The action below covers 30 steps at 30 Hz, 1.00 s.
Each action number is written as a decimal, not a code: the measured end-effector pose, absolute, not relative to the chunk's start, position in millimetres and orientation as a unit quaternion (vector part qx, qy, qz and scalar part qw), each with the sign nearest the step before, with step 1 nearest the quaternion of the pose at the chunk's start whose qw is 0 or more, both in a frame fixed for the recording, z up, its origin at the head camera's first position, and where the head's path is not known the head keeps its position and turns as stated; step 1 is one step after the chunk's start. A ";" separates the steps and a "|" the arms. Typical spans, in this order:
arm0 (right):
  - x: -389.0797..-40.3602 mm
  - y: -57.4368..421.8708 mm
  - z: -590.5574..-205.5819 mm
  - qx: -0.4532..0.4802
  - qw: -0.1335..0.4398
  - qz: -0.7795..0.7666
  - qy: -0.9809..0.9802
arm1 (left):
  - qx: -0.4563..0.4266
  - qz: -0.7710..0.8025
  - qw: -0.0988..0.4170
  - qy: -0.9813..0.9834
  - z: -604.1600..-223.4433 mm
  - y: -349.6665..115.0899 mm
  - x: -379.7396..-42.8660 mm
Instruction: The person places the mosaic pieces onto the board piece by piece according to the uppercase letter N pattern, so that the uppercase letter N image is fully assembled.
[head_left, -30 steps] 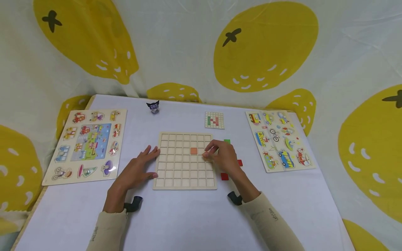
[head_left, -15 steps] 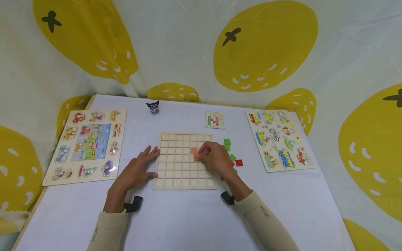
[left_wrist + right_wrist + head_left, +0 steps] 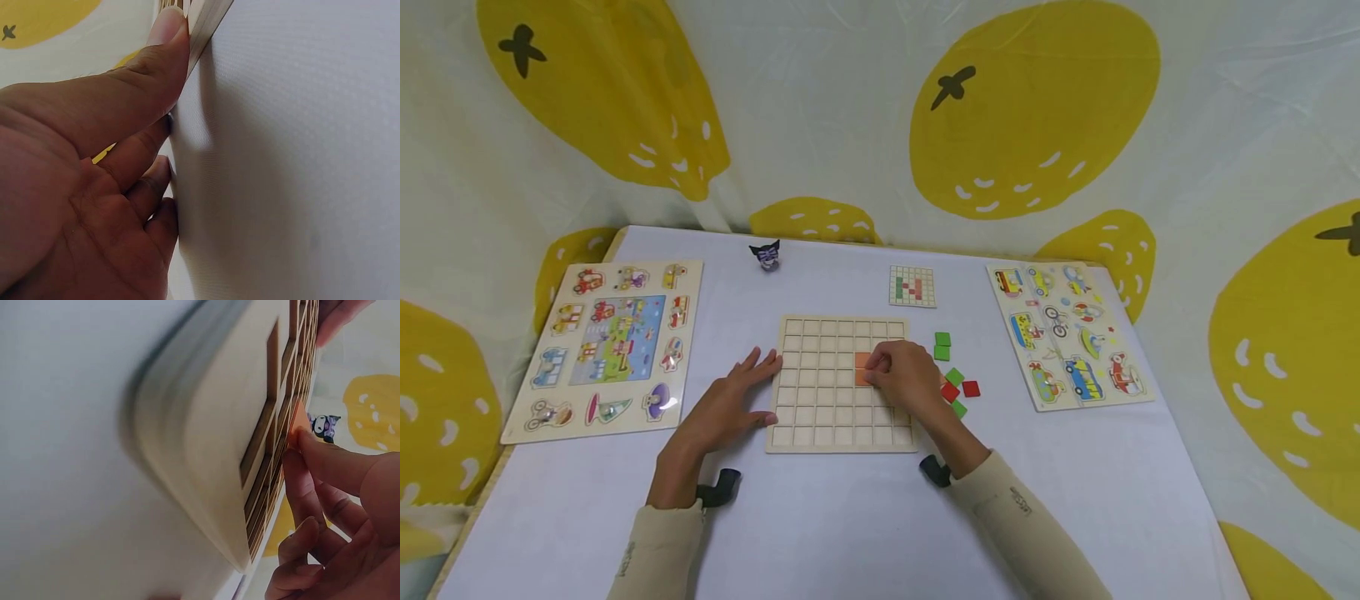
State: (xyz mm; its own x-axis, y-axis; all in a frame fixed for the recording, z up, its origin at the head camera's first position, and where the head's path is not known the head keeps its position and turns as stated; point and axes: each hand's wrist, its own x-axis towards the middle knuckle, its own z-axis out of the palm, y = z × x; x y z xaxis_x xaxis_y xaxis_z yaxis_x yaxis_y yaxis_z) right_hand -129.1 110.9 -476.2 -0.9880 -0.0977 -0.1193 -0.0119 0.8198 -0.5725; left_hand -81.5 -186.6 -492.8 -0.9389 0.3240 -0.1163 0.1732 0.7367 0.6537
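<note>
A square wooden grid board (image 3: 806, 414) lies flat on the white table. My left hand (image 3: 727, 408) rests at its left edge, fingers spread and thumb touching the rim; the left wrist view shows the thumb (image 3: 167, 28) against the board's side. My right hand (image 3: 908, 379) is over the board's right half. Its thumb and forefinger pinch an orange square tile (image 3: 297, 423), which looks tilted in the right wrist view. From above, that tile (image 3: 861, 377) is at the cell just below another orange tile (image 3: 862, 359) set in the grid.
Right of the board lie loose green tiles (image 3: 942, 339) and red tiles (image 3: 972, 389). A small pattern card (image 3: 927, 272) and a dark figurine (image 3: 767, 256) stand behind. Picture puzzle boards flank the table, one left (image 3: 568, 400) and one right (image 3: 1043, 398).
My right hand has moved left from the board's right side with an orange tile, bringing it below the first orange one. More loose tiles now show. My left hand has stayed put.
</note>
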 end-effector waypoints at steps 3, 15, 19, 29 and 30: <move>-129.0 109.6 -476.4 -0.032 0.070 -0.289 0.954 | 0.133 0.337 0.112 0.925 -492.9 -186.2 -81.3; -128.3 112.8 -477.8 -0.046 0.070 -0.297 0.951 | 0.128 0.339 0.117 0.925 -491.4 -185.7 -81.1; -126.3 118.8 -476.7 -0.047 0.073 -0.327 0.941 | 0.127 0.340 0.118 0.924 -492.3 -186.5 -81.3; -122.6 150.1 -470.1 -0.034 0.050 -0.361 0.931 | 0.130 0.344 0.118 0.922 -495.0 -187.0 -81.7; -122.4 153.8 -470.0 -0.031 0.052 -0.361 0.931 | 0.130 0.345 0.117 0.922 -494.7 -187.0 -81.7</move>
